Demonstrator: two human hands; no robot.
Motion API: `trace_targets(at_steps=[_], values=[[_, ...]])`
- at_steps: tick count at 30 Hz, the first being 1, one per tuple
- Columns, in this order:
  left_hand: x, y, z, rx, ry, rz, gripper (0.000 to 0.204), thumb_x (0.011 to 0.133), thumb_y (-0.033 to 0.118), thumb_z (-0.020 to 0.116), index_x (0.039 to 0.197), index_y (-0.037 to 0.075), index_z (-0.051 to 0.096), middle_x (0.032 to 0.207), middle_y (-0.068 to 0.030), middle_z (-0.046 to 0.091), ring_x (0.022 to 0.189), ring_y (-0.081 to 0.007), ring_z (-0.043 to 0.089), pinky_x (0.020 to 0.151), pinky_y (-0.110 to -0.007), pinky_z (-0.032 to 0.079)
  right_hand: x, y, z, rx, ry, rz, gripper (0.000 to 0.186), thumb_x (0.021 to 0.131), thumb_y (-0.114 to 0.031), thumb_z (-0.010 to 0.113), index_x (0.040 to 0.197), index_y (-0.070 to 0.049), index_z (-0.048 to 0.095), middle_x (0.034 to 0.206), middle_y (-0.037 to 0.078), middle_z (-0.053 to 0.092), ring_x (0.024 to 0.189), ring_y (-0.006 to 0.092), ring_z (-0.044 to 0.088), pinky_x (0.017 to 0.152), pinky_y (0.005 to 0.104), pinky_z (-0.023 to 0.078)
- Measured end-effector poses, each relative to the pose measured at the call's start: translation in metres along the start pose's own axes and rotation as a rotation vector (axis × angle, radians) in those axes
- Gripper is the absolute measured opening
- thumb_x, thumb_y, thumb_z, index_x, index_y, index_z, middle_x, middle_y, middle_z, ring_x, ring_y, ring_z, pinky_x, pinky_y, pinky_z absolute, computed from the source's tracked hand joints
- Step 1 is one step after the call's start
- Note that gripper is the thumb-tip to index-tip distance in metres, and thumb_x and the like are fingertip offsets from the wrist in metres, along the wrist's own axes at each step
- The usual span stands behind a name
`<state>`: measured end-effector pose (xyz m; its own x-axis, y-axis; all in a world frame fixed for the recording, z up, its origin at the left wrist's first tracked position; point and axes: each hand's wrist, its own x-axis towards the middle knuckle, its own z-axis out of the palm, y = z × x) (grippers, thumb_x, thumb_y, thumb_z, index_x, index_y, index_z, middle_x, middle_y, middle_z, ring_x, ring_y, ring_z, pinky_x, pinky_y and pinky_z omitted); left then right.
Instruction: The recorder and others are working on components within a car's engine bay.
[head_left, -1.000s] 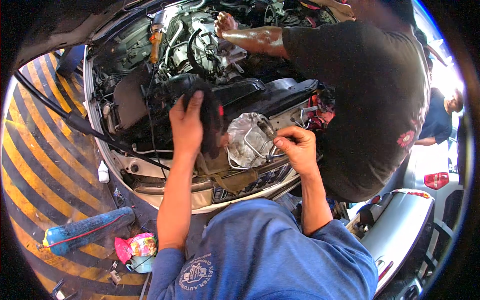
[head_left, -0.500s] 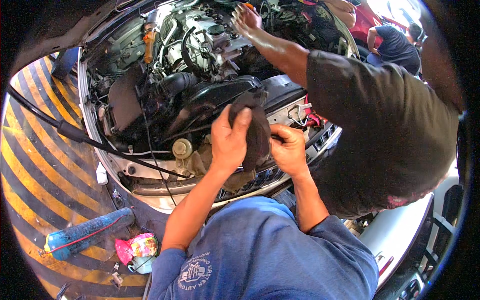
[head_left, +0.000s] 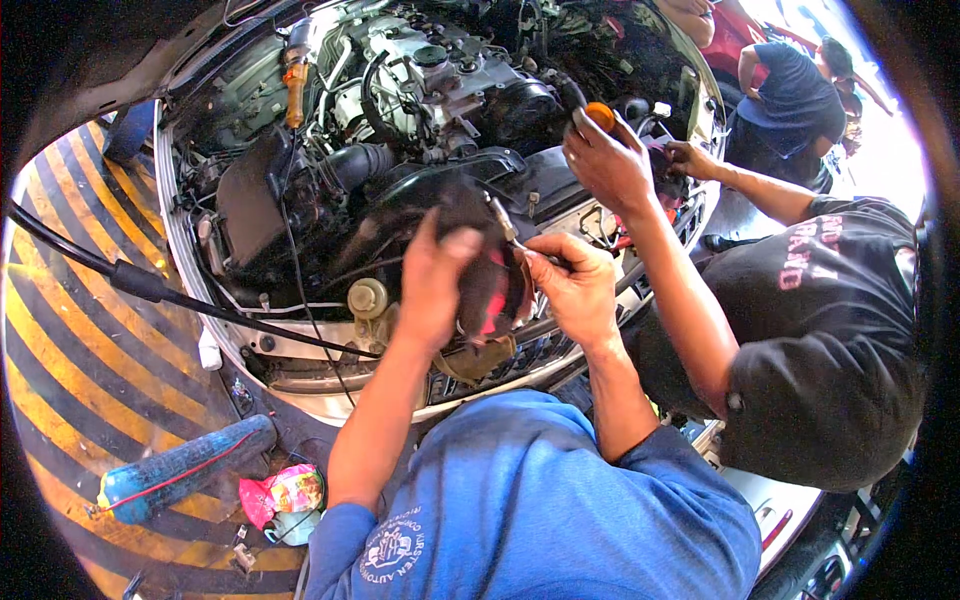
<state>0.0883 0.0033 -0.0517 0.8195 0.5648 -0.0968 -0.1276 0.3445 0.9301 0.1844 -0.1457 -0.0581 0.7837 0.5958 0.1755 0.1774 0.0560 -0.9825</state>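
Note:
Over the front edge of an open engine bay, my left hand is smeared by motion, its thumb against a dark cloth. A red patch shows on the cloth's lower part, between my two hands. My right hand is closed, thumb and fingers pinched on a slim metal piece that points up and left beside the cloth. The piece's exact kind cannot be made out. Beneath both hands lie the car's grille and a drab rag.
At right a co-worker in a black shirt reaches into the bay; one hand holds a black thing with an orange round end. An orange work lamp hangs over the engine. A blue cylinder lies on the striped floor.
The cloth has shifted and now shows red, and the metal piece has come into sight at my right hand. The co-worker has moved back to the right, drawing an arm nearer.

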Motion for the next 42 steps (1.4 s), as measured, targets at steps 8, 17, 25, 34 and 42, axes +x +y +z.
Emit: trace_targets(at_steps=[8, 17, 25, 34, 42], values=[[0.032, -0.01, -0.007, 0.421, 0.25, 0.324, 0.026, 0.098, 0.026, 0.064, 0.108, 0.002, 0.065, 0.084, -0.0026, 0.068, 0.076, -0.0109, 0.06, 0.07, -0.029, 0.05, -0.005, 0.0, -0.007, -0.379, -0.077, -0.241, 0.017, 0.083, -0.016, 0.08, 0.095, -0.005, 0.074, 0.08, 0.011, 0.071, 0.066, 0.0207, 0.067, 0.06, 0.0314, 0.051], [0.022, -0.015, -0.059, 0.068, 0.417, 0.363, 0.026, 0.099, 0.018, 0.062, 0.114, -0.002, 0.068, 0.105, -0.0018, 0.068, 0.095, -0.0094, 0.058, 0.088, -0.026, 0.044, 0.002, 0.048, -0.012, -0.773, 0.065, -0.444, 0.016, 0.081, -0.018, 0.081, 0.09, -0.007, 0.073, 0.076, 0.008, 0.068, 0.064, 0.0236, 0.066, 0.057, 0.033, 0.051], [-0.006, -0.039, -0.071, -0.022, 0.452, 0.197, 0.03, 0.098, 0.018, 0.062, 0.119, -0.003, 0.063, 0.103, -0.0052, 0.068, 0.088, -0.0139, 0.063, 0.08, -0.028, 0.05, 0.024, 0.108, -0.016, -0.969, 0.075, -0.633, 0.015, 0.082, -0.029, 0.077, 0.086, -0.017, 0.07, 0.064, 0.002, 0.052, 0.055, 0.0211, 0.057, 0.048, 0.0356, 0.045], [-0.021, -0.055, -0.075, -0.006, 0.435, 0.096, 0.017, 0.097, 0.015, 0.06, 0.11, 0.003, 0.061, 0.086, -0.0036, 0.065, 0.065, -0.0146, 0.062, 0.061, -0.028, 0.052, 0.024, 0.144, -0.004, -1.119, -0.171, -0.608, 0.007, 0.078, -0.021, 0.065, 0.082, -0.016, 0.062, 0.076, 0.001, 0.058, 0.079, 0.0211, 0.063, 0.072, 0.0379, 0.048], [-0.049, -0.104, -0.069, 0.679, -0.138, -0.102, 0.04, 0.091, 0.01, 0.067, 0.129, 0.005, 0.057, 0.098, -0.0057, 0.068, 0.082, -0.0157, 0.064, 0.076, -0.031, 0.052, 0.028, 0.14, 0.0, -1.061, -0.238, -0.422, 0.016, 0.081, -0.022, 0.068, 0.093, -0.012, 0.067, 0.092, 0.006, 0.063, 0.101, 0.0259, 0.059, 0.083, 0.046, 0.042]])
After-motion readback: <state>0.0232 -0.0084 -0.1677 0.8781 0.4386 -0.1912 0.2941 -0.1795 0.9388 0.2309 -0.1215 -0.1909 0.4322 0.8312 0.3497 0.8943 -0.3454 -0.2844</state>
